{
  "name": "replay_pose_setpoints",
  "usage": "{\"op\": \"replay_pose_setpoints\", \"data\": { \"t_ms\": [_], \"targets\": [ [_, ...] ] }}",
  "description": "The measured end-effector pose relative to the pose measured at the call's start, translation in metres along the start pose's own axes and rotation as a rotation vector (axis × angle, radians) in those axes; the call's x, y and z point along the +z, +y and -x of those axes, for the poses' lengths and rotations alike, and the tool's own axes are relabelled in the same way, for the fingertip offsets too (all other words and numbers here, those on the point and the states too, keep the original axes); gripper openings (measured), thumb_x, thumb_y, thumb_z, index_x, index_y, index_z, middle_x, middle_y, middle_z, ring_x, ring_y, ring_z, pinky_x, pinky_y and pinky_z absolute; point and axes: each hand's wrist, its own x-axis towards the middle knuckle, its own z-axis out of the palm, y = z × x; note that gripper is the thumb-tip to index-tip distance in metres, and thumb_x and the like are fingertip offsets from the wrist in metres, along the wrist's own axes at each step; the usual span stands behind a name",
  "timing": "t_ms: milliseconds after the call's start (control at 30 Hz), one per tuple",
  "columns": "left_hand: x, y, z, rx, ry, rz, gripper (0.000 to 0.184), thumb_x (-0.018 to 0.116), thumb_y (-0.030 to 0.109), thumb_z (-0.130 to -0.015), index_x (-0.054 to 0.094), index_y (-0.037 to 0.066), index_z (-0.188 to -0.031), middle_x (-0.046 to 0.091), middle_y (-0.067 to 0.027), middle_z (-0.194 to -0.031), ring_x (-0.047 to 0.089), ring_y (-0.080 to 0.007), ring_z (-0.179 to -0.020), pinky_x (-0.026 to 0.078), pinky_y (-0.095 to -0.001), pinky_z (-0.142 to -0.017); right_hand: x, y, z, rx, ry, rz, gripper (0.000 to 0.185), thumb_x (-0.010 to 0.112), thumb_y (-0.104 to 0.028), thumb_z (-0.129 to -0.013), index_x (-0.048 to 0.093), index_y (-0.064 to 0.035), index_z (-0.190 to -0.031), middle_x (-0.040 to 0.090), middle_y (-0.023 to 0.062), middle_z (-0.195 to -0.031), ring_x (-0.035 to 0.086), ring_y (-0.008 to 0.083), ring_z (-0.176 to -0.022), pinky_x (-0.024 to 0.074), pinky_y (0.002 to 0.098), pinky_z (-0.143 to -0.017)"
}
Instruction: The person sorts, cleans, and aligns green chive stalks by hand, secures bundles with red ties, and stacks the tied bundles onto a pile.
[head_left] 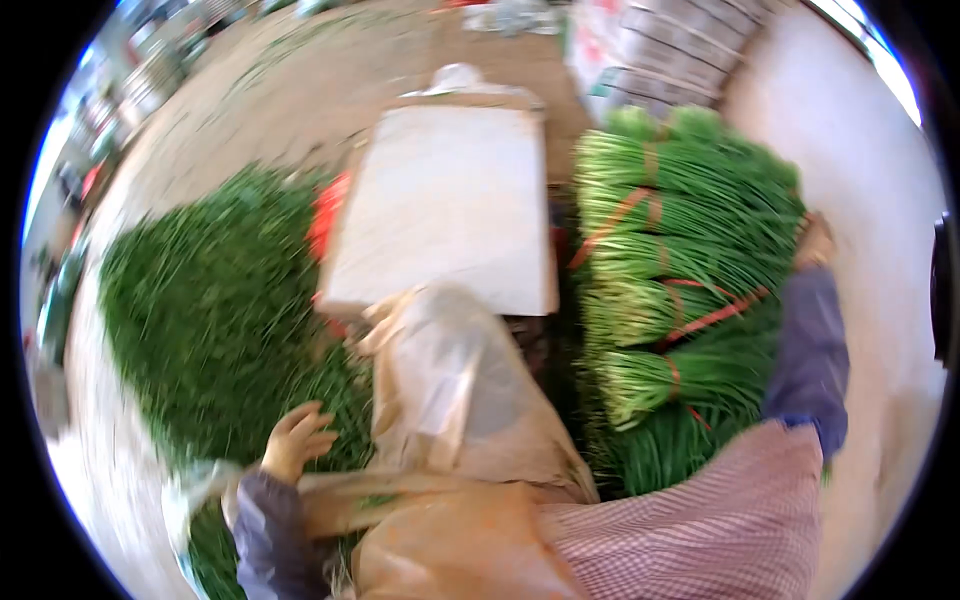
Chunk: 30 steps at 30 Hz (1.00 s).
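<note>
My left hand (296,441) is held low on the left, fingers apart and holding nothing, beside a big heap of loose green leaf trimmings (210,300). At the right, my right hand (815,243) reaches to the leaf-tip end of stacked bundles of garlic chives (690,215). It touches or lies close against the tips; its fingers are partly hidden there. Red-orange ties (712,318) bind the bundles, whose pale cut ends face left. Between heap and stack stands a white board (450,200), with nothing lying on it.
A tan plastic apron (460,380) covers my lap and knee, in front of the board. Red plastic (328,215) shows at the board's left edge. Strapped white boxes (670,50) stand behind the chives. Green scraps litter the floor (300,75); clutter lines the far left.
</note>
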Motion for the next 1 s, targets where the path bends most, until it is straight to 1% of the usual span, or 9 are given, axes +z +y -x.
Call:
{"op": "replay_pose_setpoints", "data": {
  "t_ms": [200,300,367,400,500,567,733,867,1000],
  "targets": [
    [0.006,0.002,0.013,0.034,-0.108,-0.010,0.061,0.061,0.034,-0.093,0.042,0.001,-0.140,0.060,-0.0153,-0.126,0.062,-0.0268,-0.108,0.050,-0.0380,-0.089,0.193,-0.062,0.285,0.125,-0.913,-0.368,0.023,0.054,-0.015,-0.098,0.056,0.0003,-0.115,0.048,-0.0023,-0.072,0.040,0.0090,-0.059,0.0393,0.0254,-0.059],
    [-0.007,-0.027,0.019,0.137,-0.191,0.041,0.065,0.068,0.035,-0.089,0.044,0.001,-0.139,0.061,-0.0117,-0.124,0.061,-0.0203,-0.104,0.049,-0.0346,-0.090,0.231,-0.113,0.476,0.303,-1.975,-0.456,0.056,0.065,-0.037,-0.091,0.049,-0.0013,-0.132,0.063,0.0127,-0.113,0.063,0.0246,-0.101,0.0499,0.0346,-0.085],
    [-0.012,-0.028,0.046,0.145,-0.149,0.018,0.065,0.069,0.034,-0.089,0.044,0.001,-0.139,0.061,-0.0110,-0.124,0.060,-0.0190,-0.105,0.048,-0.0329,-0.090,0.269,-0.129,0.540,-0.707,-2.312,-0.319,0.054,0.074,-0.024,-0.083,0.055,-0.0011,-0.128,0.062,0.0120,-0.124,0.059,0.0210,-0.112,0.0470,0.0302,-0.092],
    [-0.014,-0.025,0.062,0.147,-0.131,0.008,0.065,0.069,0.034,-0.090,0.043,0.000,-0.140,0.060,-0.0106,-0.124,0.059,-0.0183,-0.106,0.048,-0.0321,-0.090,0.296,-0.120,0.564,-1.007,-2.187,-0.209,0.048,0.073,-0.026,-0.084,0.059,-0.0032,-0.125,0.064,0.0119,-0.119,0.061,0.0175,-0.106,0.0480,0.0301,-0.088],
    [-0.025,-0.035,0.096,0.141,-0.053,0.014,0.065,0.069,0.032,-0.090,0.042,0.001,-0.141,0.058,-0.0112,-0.127,0.057,-0.0191,-0.111,0.047,-0.0320,-0.093,0.387,-0.039,0.630,-0.398,-2.147,0.285,0.023,0.071,-0.021,-0.088,0.070,-0.0024,-0.102,0.071,0.0054,-0.089,0.063,0.0142,-0.083,0.0516,0.0301,-0.075],
    [-0.030,-0.031,0.116,0.114,-0.008,0.021,0.066,0.068,0.031,-0.090,0.041,0.001,-0.142,0.057,-0.0124,-0.129,0.056,-0.0207,-0.114,0.046,-0.0339,-0.095,0.437,0.021,0.664,-0.359,-2.240,0.374,0.017,0.071,-0.018,-0.087,0.071,-0.0029,-0.096,0.071,0.0040,-0.084,0.064,0.0133,-0.079,0.0515,0.0309,-0.072],
    [-0.034,-0.051,0.125,0.138,0.079,0.133,0.064,0.069,0.026,-0.090,0.042,0.000,-0.141,0.057,-0.0156,-0.127,0.056,-0.0220,-0.114,0.046,-0.0340,-0.096,0.474,0.058,0.730,-1.354,-2.103,1.290,0.031,0.070,-0.036,-0.079,0.073,-0.0094,-0.096,0.069,0.0143,-0.080,0.067,0.0286,-0.078,0.0521,0.0383,-0.071],
    [-0.042,-0.051,0.124,0.144,0.108,0.075,0.063,0.070,0.023,-0.087,0.044,-0.001,-0.139,0.059,-0.0181,-0.125,0.058,-0.0242,-0.114,0.047,-0.0348,-0.095,0.487,0.103,0.739,-1.434,-2.169,1.225,0.026,0.072,-0.026,-0.077,0.073,-0.0107,-0.098,0.070,0.0129,-0.082,0.068,0.0274,-0.081,0.0518,0.0386,-0.072],
    [-0.049,-0.050,0.117,0.231,0.151,-0.114,0.062,0.072,0.022,-0.084,0.047,0.000,-0.136,0.063,-0.0207,-0.120,0.062,-0.0294,-0.110,0.049,-0.0373,-0.093,0.492,0.102,0.724,-0.869,-2.162,0.685,0.014,0.068,-0.020,-0.081,0.070,-0.0066,-0.084,0.065,0.0083,-0.071,0.061,0.0215,-0.067,0.0481,0.0368,-0.065]
  ]
}}
